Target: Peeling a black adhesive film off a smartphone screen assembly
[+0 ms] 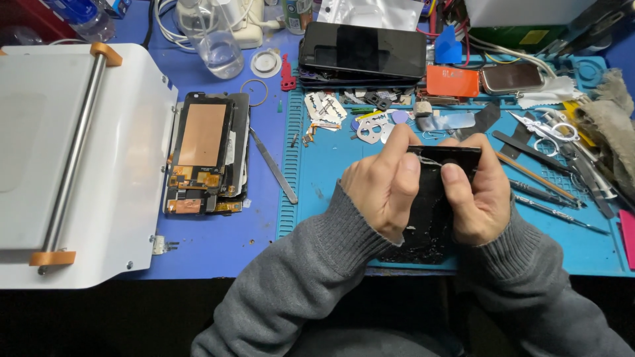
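On the blue mat, two hands grip one black phone panel.

Black phone panel: glossy glass-like face, flecked with pale, rough adhesive residue. Sleeves: grey ribbed knit cloth, matt. Work mat: blue, matt, rubbery, with moulded ridges. Tweezers: smooth brushed metal. Machine housing: white, satin-smooth, with a polished metal rod. Stacked phones: glossy black glass. Rag: coarse, frayed cloth. Bottle: clear plastic.
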